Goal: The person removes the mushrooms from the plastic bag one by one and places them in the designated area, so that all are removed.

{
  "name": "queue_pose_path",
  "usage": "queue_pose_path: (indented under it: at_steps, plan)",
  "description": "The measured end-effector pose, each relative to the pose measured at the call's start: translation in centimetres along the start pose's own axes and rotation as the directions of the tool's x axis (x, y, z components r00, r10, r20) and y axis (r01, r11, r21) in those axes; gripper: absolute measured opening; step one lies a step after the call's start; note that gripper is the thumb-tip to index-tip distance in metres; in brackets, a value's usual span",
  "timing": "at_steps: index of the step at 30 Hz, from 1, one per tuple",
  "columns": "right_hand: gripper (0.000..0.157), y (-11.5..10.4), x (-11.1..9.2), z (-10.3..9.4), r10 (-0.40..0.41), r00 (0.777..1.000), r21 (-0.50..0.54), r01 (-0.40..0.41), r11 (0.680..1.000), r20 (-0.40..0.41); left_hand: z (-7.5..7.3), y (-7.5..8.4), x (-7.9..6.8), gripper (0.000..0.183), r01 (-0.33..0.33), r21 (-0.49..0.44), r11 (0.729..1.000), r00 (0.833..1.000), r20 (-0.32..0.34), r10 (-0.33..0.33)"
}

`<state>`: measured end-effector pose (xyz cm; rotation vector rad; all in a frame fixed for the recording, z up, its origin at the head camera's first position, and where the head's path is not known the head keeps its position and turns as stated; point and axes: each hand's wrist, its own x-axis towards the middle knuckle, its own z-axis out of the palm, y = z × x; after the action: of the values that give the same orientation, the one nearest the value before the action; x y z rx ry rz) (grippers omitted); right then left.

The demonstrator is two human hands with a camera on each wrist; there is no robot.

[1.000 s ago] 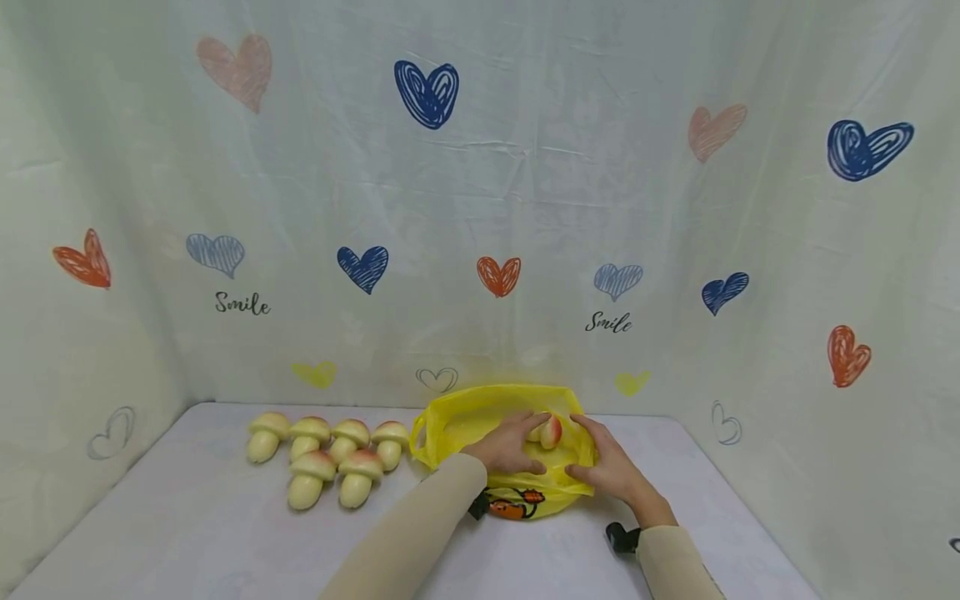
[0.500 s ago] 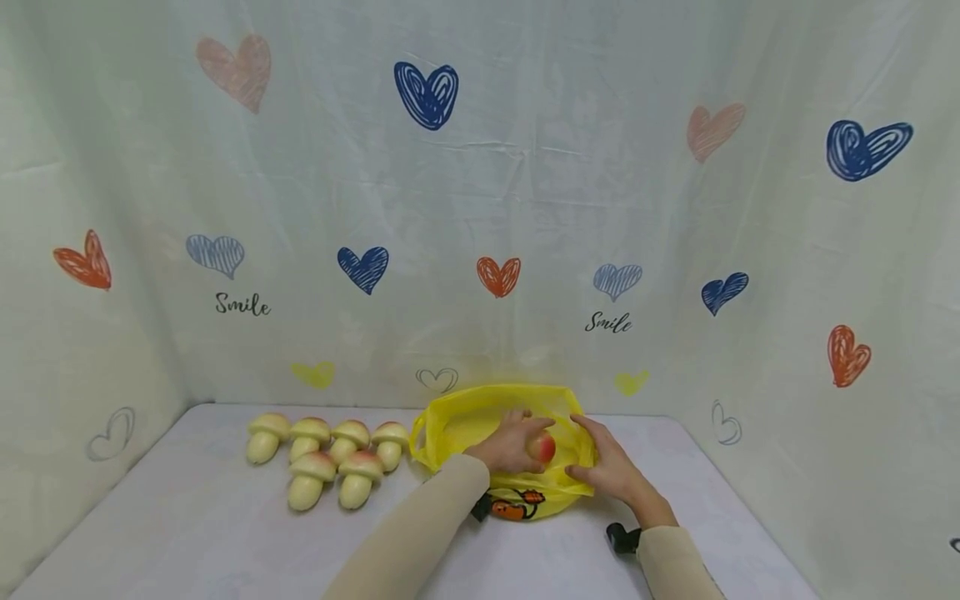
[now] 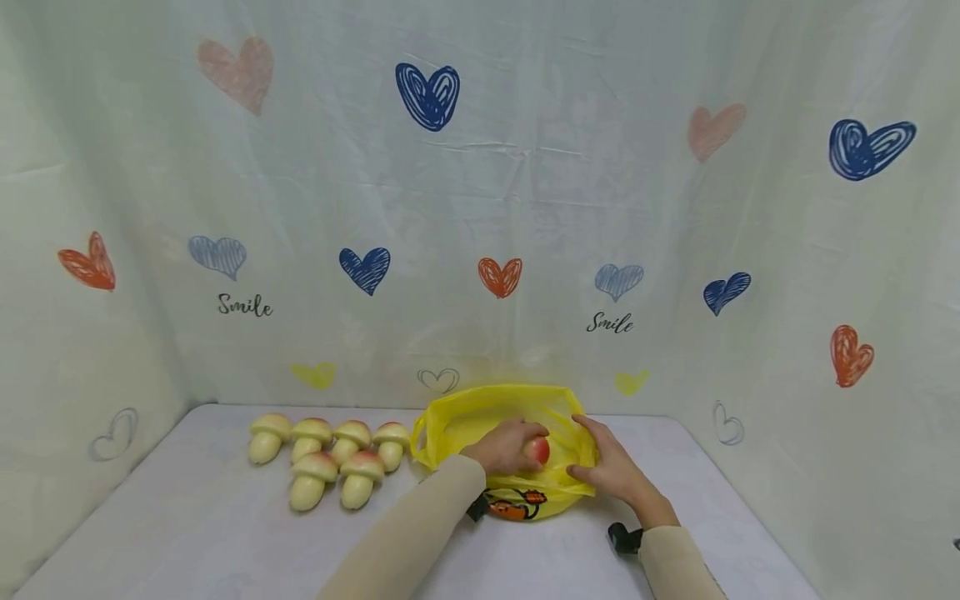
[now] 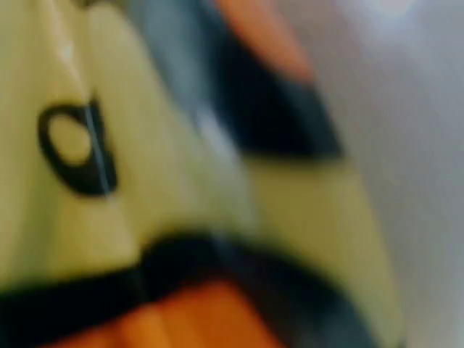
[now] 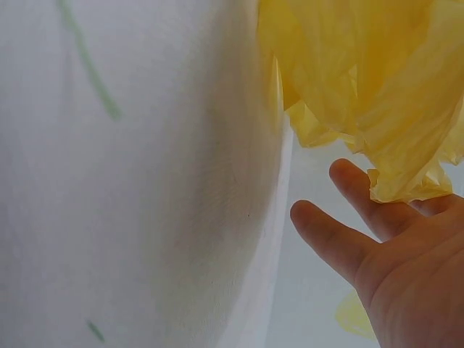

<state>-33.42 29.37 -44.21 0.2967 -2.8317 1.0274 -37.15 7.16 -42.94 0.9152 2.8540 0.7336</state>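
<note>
In the head view a yellow plastic bag (image 3: pixel 480 408) lies with its mouth spread. My left hand (image 3: pixel 504 448) reaches into it and holds a toy mushroom, whose red cap (image 3: pixel 537 451) shows between thumb and fingers; its stem is hidden. At the bag's right side, my right hand (image 3: pixel 615 467) has thumb and fingers spread against the rim. The right wrist view shows straight fingers of my right hand (image 5: pixel 406 254) with the yellow plastic (image 5: pixel 362 87) draped over part of them. Close to the left wrist camera is the bag's printed front (image 4: pixel 181 181), blurred; my left hand does not appear there.
Several more toy mushrooms (image 3: pixel 307 482), with pale stems and reddish caps, stand in two rows left of the bag. The white table (image 3: pixel 187 517) meets a white curtain (image 3: pixel 480 200) printed with hearts at the back and sides.
My left hand has taken hold of the mushroom in the bag, and its red cap has shifted slightly left and down. My right hand has stayed at the bag's rim.
</note>
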Motion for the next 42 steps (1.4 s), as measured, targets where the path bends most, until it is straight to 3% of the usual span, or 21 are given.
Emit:
queue_pose_path:
  at_steps: [5,13,18,21,26,29,33,42]
  plan:
    - [0.083,0.1,-0.1,0.1,-0.008,1.000,0.000,0.008,1.000,-0.003,-0.1,-0.7,-0.4,0.061,0.008,-0.014,1.000,1.000,-0.018,-0.009]
    - [0.083,0.2,0.0,0.1,-0.017,1.000,0.003,0.017,1.000,-0.001,-0.6,-1.3,-0.9,0.052,-0.098,0.009,0.995,0.994,-0.042,0.098]
    - [0.083,0.2,0.0,0.0,-0.023,1.000,-0.001,0.023,1.000,0.003,-0.9,-1.2,-1.0,0.041,-0.089,0.034,0.995,0.994,-0.057,0.091]
    - [0.083,0.2,-0.1,0.0,-0.030,1.000,0.000,0.030,1.000,-0.003,-0.9,-1.1,-1.1,0.048,-0.083,0.037,0.996,0.995,-0.051,0.085]
    - [0.083,0.2,-0.1,0.0,-0.035,0.999,0.007,0.035,0.999,0.000,-0.8,-0.9,-1.1,0.065,-0.073,-0.047,0.996,0.997,-0.037,0.071]
    - [0.083,0.1,-0.2,0.0,-0.028,1.000,0.013,0.028,1.000,0.003,-0.6,-0.7,-1.0,0.062,-0.101,-0.081,0.992,0.995,-0.025,0.099]
    - [0.082,0.1,-0.2,0.0,-0.029,1.000,0.006,0.029,1.000,-0.001,-0.5,-0.5,-1.0,0.052,-0.128,-0.074,0.989,0.992,-0.018,0.127]
    - [0.082,0.0,-0.3,0.0,-0.037,0.999,-0.007,0.036,0.999,-0.006,-0.4,-0.5,-0.9,0.055,-0.079,-0.029,0.996,0.997,-0.002,0.079]
